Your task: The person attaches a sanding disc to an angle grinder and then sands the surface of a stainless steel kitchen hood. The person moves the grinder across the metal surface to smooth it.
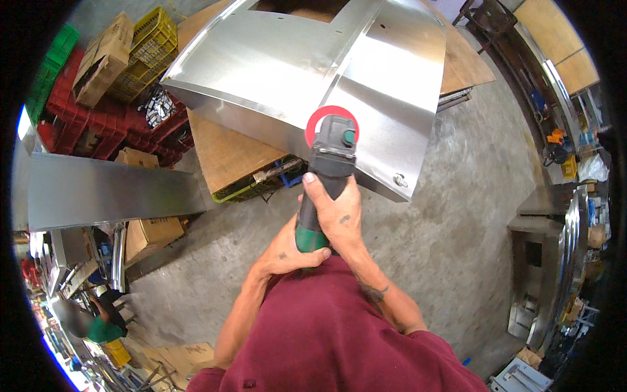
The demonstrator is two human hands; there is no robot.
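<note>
- The right hand is closed round the dark body of a grinder; the left hand is wrapped round its green rear handle.
- The grinder's head hides its disc behind a red guard, at the front edge of a steel sheet.
- The steel sheet covers most of the wooden desk.
- Left of the sheet stand red crates and yellow crates.
</note>
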